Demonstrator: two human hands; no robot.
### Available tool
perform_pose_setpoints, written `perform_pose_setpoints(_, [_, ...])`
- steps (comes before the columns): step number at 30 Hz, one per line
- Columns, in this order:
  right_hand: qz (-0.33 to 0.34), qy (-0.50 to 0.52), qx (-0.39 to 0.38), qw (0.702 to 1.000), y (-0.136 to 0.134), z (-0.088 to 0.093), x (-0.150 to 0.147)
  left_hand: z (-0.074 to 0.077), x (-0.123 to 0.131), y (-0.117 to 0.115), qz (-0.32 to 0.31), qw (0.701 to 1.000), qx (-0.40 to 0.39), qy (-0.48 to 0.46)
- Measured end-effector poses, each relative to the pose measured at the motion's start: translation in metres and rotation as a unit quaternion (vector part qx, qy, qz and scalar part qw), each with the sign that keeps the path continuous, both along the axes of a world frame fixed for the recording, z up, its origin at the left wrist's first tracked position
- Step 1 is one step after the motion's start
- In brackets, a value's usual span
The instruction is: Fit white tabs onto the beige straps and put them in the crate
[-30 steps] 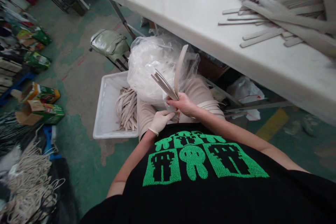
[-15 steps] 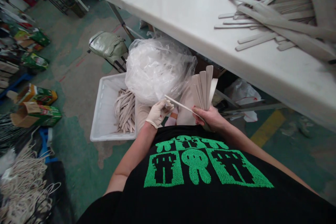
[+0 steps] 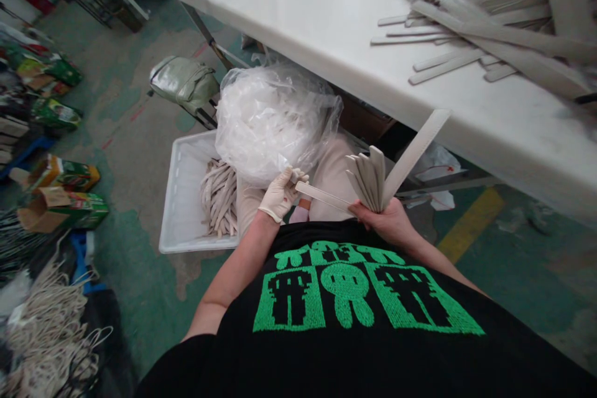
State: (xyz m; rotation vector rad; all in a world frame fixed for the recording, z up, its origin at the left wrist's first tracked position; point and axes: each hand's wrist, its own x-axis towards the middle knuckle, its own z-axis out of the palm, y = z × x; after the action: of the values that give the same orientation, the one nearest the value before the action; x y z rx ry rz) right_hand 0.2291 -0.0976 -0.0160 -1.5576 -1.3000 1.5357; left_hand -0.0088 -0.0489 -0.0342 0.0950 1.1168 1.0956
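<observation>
View: head camera, sole view.
Right hand: bare (image 3: 390,221), fingers closed round the lower ends of a fanned bundle of strips (image 3: 368,180); a longer strip (image 3: 417,152) slants up from the same grip, its tip overlapping the table's near edge in view.
Single strip: pale, flat (image 3: 325,196), running leftward out of the right hand, above the lap.
Left hand: gloved (image 3: 282,194), fingers curled together, tips at or just beside the single strip's free end; whether they pinch it, cannot tell.
Plastic bag: clear, bulging (image 3: 275,124), below the table's near edge, overlapping the tub's upper right corner.
Tub: white (image 3: 181,193); loose strips (image 3: 221,199) heaped along its right side.
Table: white surface (image 3: 298,0); pile of strips (image 3: 494,18) towards its right end, back from the near edge.
Step in hand (judgement): one strip is set apart from the bundle, its end presented to the gloved fingers.
Next move calls for (judgement): a firm fingertip hold on that end, with the right hand's grip keeping the fan together.
</observation>
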Motion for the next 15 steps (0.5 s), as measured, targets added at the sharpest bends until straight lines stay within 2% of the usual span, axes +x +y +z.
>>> perform_pose_setpoints(4, [0.012,-0.051,0.046,0.998,0.002,-0.010,0.002,-0.002,0.000,-0.001,-0.021,0.999,0.012,0.031])
perform_pose_setpoints(10, [0.021,-0.087,0.093,0.992,0.003,-0.014,0.002,0.001,0.006,-0.006,-0.014,0.999,0.013,0.025])
perform_pose_setpoints(15, [0.013,-0.074,0.086,0.993,0.015,-0.017,-0.017,0.000,0.020,-0.012,-0.032,0.999,0.019,0.024])
